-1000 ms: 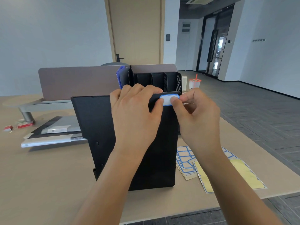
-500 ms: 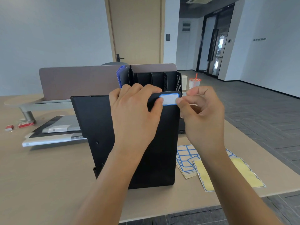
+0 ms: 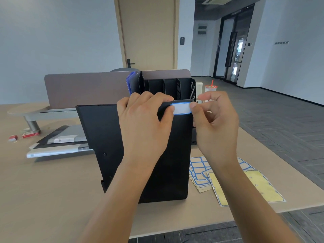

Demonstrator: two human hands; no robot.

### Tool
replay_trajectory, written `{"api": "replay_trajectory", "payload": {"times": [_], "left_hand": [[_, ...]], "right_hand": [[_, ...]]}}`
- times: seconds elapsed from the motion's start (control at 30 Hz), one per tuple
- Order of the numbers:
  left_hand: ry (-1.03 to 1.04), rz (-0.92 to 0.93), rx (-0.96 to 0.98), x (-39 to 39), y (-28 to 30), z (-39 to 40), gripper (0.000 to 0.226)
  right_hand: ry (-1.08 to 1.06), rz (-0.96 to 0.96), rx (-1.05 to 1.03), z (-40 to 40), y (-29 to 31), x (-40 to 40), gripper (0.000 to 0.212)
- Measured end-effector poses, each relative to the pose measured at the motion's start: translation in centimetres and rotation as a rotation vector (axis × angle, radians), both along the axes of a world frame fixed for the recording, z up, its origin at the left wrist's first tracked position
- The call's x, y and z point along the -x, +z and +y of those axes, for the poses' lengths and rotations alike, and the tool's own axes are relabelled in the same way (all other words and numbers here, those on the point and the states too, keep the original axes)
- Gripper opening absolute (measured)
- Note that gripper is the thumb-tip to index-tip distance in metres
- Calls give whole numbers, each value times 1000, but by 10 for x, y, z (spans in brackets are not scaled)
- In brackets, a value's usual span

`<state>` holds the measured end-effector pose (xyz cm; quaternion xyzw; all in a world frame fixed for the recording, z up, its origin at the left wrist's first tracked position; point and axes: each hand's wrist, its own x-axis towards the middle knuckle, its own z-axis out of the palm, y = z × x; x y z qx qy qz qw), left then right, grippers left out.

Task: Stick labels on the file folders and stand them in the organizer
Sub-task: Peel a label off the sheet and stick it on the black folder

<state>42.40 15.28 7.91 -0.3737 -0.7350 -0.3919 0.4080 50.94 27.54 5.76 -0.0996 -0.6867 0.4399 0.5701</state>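
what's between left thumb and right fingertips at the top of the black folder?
In the head view, the blue-bordered white label on the black folder spans that stretch: left hand thumb at its left end, right hand fingertip at its right end.

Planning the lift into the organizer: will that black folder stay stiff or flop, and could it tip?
Probably stiff: the black folder stands upright with flat, straight panels. Likely tippy: the left hand steadies its top. Looks light, though its contents are hidden.

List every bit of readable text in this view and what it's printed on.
None can be read.
Label on the black folder: blank.
Label sheets on the table: blank.
Red boxes: print too small.
Drink cup: pattern blurred.
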Motion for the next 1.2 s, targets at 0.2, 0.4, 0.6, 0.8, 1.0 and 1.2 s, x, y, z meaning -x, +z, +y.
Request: {"api": "replay_trajectory", "payload": {"times": [0.2,0.4,0.6,0.8,1.0,1.2], "left_hand": [[3,5,2,1,0,1,17],[-14,17,-32,2,-1,2,15],[-16,27,-40,2,-2,3,14],[-8,43,-11,1,-4,0,19],[5,30,52,1,-3,-4,28],[-9,5,47,0,-1,-4,27]], "right_hand": [[52,-22,18,1,-5,-3,29],[73,-13,-5,2,-7,-1,25],[76,-11,2,4,-11,-2,25],[62,24,34,1,-5,2,25],[62,16,15,1,-9,3,21],[56,5,32,-1,-6,1,28]]}}
